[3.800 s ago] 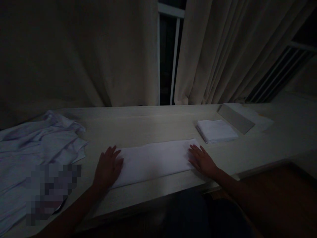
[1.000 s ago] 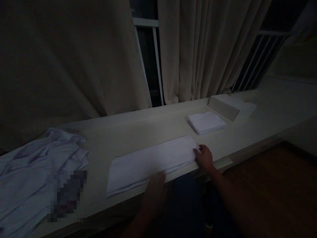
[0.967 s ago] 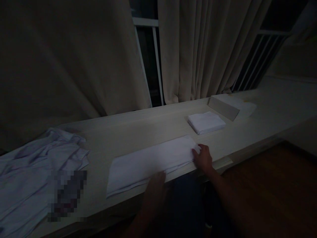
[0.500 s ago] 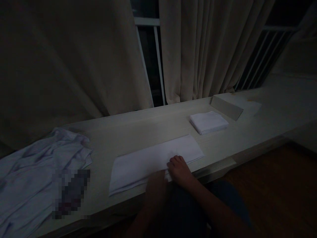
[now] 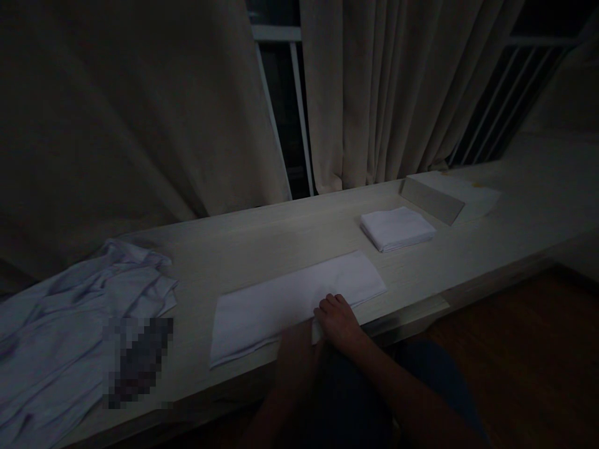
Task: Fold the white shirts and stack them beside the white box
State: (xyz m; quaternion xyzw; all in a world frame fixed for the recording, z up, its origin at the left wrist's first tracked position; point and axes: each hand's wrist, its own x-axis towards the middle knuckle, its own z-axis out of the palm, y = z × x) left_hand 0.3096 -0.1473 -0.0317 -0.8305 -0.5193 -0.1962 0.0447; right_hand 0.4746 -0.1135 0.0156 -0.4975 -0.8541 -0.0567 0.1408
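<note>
A white cloth [image 5: 266, 312], folded into a long flat strip, lies along the front part of the pale ledge [image 5: 206, 255]. My right hand [image 5: 337, 319] is at the strip's near edge, its fingers curled closed on the fabric. Just left of it, my left hand [image 5: 296, 349] is at the same edge, dark and smeared, so its fingers do not show clearly. Beyond the strip, to the right, sits a smaller white cloth [image 5: 397, 228] folded into a neat thick rectangle.
Crumpled pale fabric [image 5: 84, 312] is heaped on the left, beside a pixelated dark patch [image 5: 140, 362]. At the back right stands a whitish box [image 5: 449, 196]. Beige curtains [image 5: 374, 93] and a barred window [image 5: 281, 112] line the far side. My legs [image 5: 435, 380] are below the ledge.
The camera view has shifted slightly. My right hand stays in place at the strip's front edge; the left remains beside it, blurred in both frames. The cloths look the same.
</note>
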